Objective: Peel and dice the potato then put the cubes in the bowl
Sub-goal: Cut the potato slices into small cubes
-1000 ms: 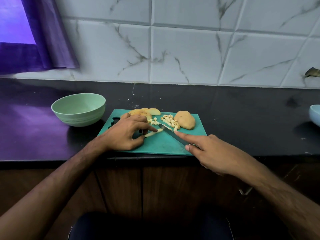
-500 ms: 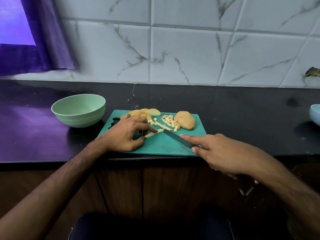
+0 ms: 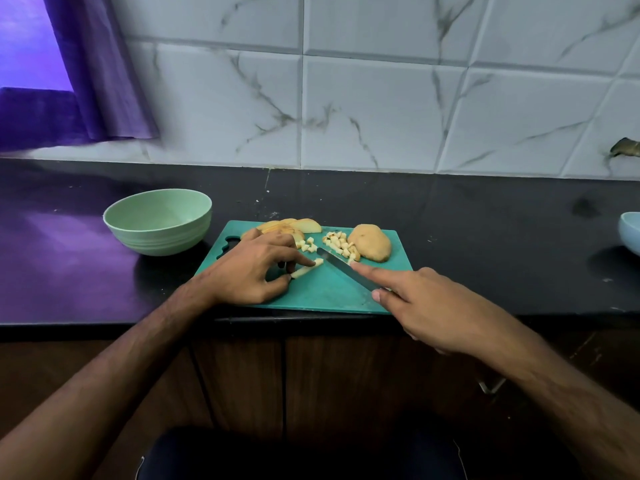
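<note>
The left hand (image 3: 254, 268) pinches a thin potato stick (image 3: 306, 267) between the thumb and the index finger and keeps it flat on the green cutting board (image 3: 322, 292), while the right hand (image 3: 426, 306) is closed around the handle of the knife (image 3: 341, 268), with the index finger stretched along the back of the blade. The blade tip lies just beyond the free end of the stick, away from the left fingertips. To do this cut well, I think the blade should cross the stick at a right angle and take short, equal pieces, and the left fingertips should curl back and retreat after each cut. Small cubes (image 3: 341, 245) are already lying just beyond the knife, next to the uncut potato half (image 3: 370, 242); some slices (image 3: 294, 226) wait behind the left hand. The bowl (image 3: 157, 221) stands to the far left of that hand and, as far as I can see, holds no cubes yet
</note>
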### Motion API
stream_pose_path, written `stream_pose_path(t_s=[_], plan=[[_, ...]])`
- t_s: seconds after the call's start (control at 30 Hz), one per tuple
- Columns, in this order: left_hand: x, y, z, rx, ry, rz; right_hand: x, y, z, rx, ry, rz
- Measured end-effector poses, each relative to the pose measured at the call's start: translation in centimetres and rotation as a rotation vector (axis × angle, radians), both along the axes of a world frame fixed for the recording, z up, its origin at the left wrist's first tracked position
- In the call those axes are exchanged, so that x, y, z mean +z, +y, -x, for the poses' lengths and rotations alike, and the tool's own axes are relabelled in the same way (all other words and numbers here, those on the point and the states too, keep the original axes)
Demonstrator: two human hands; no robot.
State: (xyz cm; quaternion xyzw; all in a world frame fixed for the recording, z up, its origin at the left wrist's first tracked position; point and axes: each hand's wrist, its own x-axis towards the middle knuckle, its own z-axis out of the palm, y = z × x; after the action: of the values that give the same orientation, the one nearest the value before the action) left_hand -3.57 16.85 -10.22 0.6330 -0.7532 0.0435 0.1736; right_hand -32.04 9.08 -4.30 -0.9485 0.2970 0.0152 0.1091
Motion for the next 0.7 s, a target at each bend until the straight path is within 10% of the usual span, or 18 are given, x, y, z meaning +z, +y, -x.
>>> stream_pose_path(t_s=[0.7], plan=[[-0.3,-0.1,-0.2,0.003,0.009,0.043,-1.8,0.5,0.1,0.033,-0.019,0.051]])
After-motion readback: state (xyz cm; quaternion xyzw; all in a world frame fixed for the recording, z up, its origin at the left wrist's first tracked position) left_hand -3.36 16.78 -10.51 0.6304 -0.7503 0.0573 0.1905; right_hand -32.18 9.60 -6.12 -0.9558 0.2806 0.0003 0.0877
